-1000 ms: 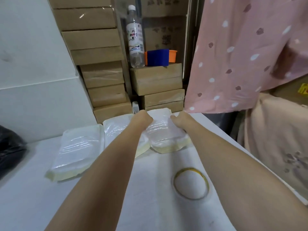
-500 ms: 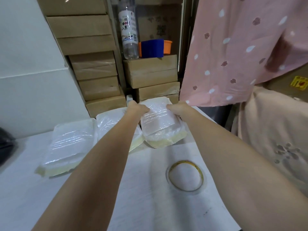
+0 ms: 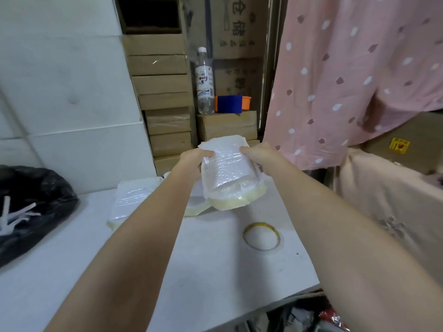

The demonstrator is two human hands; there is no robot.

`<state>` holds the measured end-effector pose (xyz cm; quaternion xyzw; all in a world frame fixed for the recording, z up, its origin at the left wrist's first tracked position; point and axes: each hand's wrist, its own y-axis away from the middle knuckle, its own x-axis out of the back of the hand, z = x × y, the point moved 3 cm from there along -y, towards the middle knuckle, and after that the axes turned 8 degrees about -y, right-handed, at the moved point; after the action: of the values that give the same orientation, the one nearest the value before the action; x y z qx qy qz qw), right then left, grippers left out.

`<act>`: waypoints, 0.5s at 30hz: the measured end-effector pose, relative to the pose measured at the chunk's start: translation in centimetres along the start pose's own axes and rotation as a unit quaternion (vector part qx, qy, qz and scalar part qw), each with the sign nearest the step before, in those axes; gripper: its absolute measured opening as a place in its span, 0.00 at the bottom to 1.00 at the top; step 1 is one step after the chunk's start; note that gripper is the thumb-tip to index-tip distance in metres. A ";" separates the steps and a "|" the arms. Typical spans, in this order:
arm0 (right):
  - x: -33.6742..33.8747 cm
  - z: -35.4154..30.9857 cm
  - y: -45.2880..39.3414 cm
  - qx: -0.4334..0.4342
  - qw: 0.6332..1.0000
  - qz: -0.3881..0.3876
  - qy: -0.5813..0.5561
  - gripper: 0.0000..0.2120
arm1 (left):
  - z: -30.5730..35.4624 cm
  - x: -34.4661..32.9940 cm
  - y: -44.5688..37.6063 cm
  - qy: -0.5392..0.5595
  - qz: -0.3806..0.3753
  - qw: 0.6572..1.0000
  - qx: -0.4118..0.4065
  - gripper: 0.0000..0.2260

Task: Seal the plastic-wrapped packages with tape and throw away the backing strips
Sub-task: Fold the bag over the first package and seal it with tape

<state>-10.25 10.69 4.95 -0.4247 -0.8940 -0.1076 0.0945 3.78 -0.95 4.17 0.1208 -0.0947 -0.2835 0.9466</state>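
Observation:
A plastic-wrapped package (image 3: 227, 173) with a yellowish underside is lifted off the white table (image 3: 72, 271), tilted with its far end up. My left hand (image 3: 194, 158) grips its left edge and my right hand (image 3: 257, 153) grips its right edge. Two more wrapped packages lie flat on the table behind my left forearm: one (image 3: 129, 202) at the left, another (image 3: 197, 206) partly hidden under the lifted one. A roll of clear tape (image 3: 261, 236) lies flat on the table to the right, near my right forearm.
A black rubbish bag (image 3: 36, 207) holding white backing strips (image 3: 14, 215) sits at the left table edge. Stacked cardboard boxes (image 3: 165, 116), a water bottle (image 3: 204, 82) and a blue and orange container (image 3: 231, 104) stand behind. Pink spotted fabric (image 3: 347, 80) hangs at the right.
Both hands have raised the right-hand package off the table and tipped it up. The camera view has shifted, so the black bag with strips now shows at the left.

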 end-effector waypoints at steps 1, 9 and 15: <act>-0.6 0.5 1.0 -0.009 1.000 -0.015 -0.007 0.22 | -0.5 0.9 1.1 -0.015 0.004 1.000 0.006 0.10; -8.2 6.7 10.6 -0.060 0.990 -0.121 -0.038 0.18 | -9.5 9.4 9.2 -0.011 0.051 0.998 0.024 0.10; -13.0 8.8 15.6 -0.031 0.987 -0.153 -0.040 0.23 | -14.6 13.6 13.6 0.001 0.088 0.995 0.036 0.20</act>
<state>9.27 13.12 -5.15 -0.2894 -0.9477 -0.1314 0.0277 25.59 4.97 -4.41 0.1464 -0.1143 -0.1953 0.9630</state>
